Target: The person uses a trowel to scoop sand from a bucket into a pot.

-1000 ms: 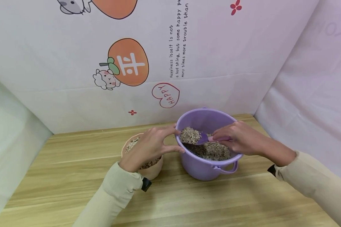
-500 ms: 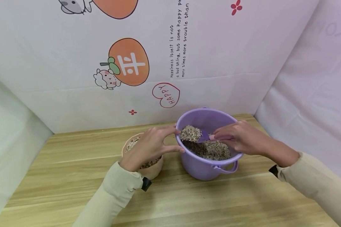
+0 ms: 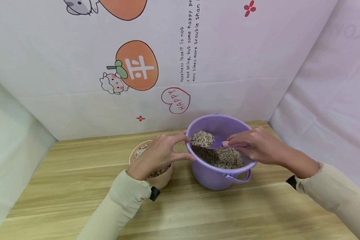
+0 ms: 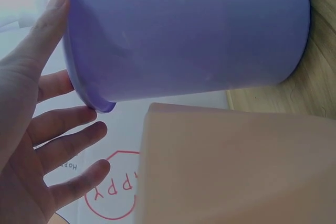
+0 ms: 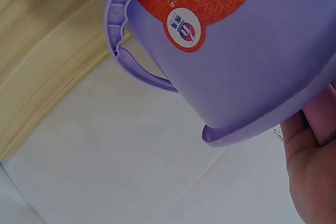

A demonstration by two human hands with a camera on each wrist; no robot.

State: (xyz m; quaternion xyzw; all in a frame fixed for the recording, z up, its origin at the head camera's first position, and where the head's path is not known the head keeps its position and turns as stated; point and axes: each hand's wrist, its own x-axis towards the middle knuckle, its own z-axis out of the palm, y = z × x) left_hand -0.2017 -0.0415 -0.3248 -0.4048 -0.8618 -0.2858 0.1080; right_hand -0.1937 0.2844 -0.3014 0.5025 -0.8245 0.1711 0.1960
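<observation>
A purple bucket with greyish-brown gritty grains inside stands at the back right of the table. Inside it, my right hand grips a purple garden trowel by its pink handle. A heap of the same grains lies on the blade, near the bucket's left rim. My left hand touches that rim with thumb and fingertips, its fingers spread and fairly straight in the left wrist view. Beneath the left forearm and hand is a peach-coloured pot, partly hidden, holding similar grains.
The wooden table reaches back to a printed white cloth. On the bucket's front side hangs a purple carrying handle. Pot and bucket stand a small gap apart.
The right hand and the loaded trowel have shifted slightly to the right and back within the bucket. The left hand stays at the rim.
</observation>
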